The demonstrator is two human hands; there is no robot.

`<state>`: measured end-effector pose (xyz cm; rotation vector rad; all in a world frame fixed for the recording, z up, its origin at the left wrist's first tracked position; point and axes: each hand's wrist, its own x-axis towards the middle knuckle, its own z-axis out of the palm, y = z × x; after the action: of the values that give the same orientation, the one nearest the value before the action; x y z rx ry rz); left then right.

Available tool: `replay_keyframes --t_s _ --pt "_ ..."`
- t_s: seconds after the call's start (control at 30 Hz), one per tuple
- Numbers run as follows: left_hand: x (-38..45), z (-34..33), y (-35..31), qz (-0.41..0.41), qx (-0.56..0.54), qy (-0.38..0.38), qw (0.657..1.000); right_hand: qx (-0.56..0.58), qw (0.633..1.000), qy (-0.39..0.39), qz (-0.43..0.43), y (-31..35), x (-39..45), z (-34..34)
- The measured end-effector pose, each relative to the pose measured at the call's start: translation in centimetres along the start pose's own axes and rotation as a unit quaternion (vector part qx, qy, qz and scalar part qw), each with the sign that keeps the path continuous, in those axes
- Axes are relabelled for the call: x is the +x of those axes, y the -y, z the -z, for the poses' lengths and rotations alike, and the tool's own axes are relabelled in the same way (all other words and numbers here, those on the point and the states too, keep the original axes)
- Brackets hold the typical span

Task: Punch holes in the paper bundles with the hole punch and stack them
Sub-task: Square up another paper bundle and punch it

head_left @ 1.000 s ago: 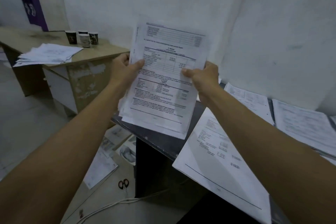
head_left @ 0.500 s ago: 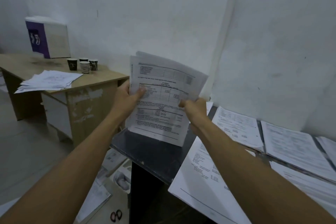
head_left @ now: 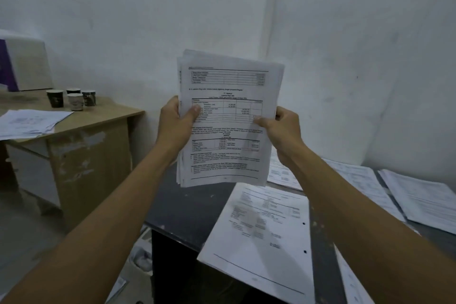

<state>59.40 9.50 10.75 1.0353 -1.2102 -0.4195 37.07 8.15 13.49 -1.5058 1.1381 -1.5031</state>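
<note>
Both hands hold a paper bundle [head_left: 228, 118] upright in the air, above the far edge of the dark table [head_left: 182, 205], printed side toward the camera. Left hand [head_left: 175, 123] grips the bundle's left edge approx. midway up: thumb lies across the front sheet, other fingers are curled round behind (hidden by the paper). Right hand [head_left: 283, 131] grips the right edge at about the same height, thumb pressed on the front, fingers wrapped behind. The sheet edges are fanned slightly at top and left, i.e. not squared.

On the table below lies a punched sheet stack [head_left: 259, 237] w/ two holes along its right margin. More papers [head_left: 419, 197] lie to the right. A wooden desk [head_left: 98, 116] at left carries paper cups [head_left: 71, 100] and loose sheets [head_left: 29, 122].
</note>
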Motion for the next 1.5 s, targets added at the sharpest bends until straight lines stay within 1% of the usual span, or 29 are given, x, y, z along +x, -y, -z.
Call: replay_keyframes --t_s 0.2,0.4,0.57,0.67,0.77,0.83,0.93,1.07,1.2,1.27,1.37,1.5 --pt "-3.5 -8.8 -2.2 0.023 -0.064 0.065 0.996 -0.02 0.998 -0.052 -0.013 -0.5 -1.9 10.5" --pt "-7.7 -18.3 -4.0 0.048 -0.115 0.14 0.982 -0.04 0.989 -0.136 -0.029 -0.8 -4.3 20.6" --pt "-10.9 -24.4 -5.2 0.059 -0.14 0.194 0.969 -0.045 0.98 -0.192 -0.036 -0.6 -6.9 27.1" --pt "-13.3 -26.7 -5.2 0.071 -0.151 0.232 0.958 -0.043 0.97 -0.234 -0.049 -1.7 -8.9 29.8" --pt "-15.5 -28.0 -4.4 0.068 -0.136 0.269 0.951 -0.04 0.962 -0.256 -0.086 -3.9 -10.9 30.9" --pt "-16.2 -28.5 -4.2 0.056 -0.125 0.275 0.952 -0.024 0.961 -0.257 -0.096 -4.7 -11.6 31.0" --pt "-16.1 -28.7 -4.6 0.045 -0.137 0.276 0.95 -0.021 0.961 -0.261 -0.093 -4.6 -11.4 31.5" --pt "-15.1 -28.0 -5.1 0.059 -0.166 0.276 0.945 -0.057 0.96 -0.261 -0.087 -3.8 -11.4 32.2" --pt "-14.0 -27.9 -6.5 0.054 -0.2 0.288 0.935 -0.055 0.958 -0.272 -0.067 -2.8 -11.4 32.3" --pt "-13.7 -28.2 -7.3 0.042 -0.203 0.297 0.932 -0.059 0.961 -0.262 -0.068 -2.2 -11.3 31.9" --pt "-13.8 -28.8 -7.9 0.048 -0.209 0.305 0.928 -0.056 0.964 -0.247 -0.074 -2.0 -11.1 31.3" --pt "-14.2 -29.1 -7.9 0.041 -0.209 0.314 0.925 -0.054 0.963 -0.256 -0.065 -2.2 -11.0 31.2"
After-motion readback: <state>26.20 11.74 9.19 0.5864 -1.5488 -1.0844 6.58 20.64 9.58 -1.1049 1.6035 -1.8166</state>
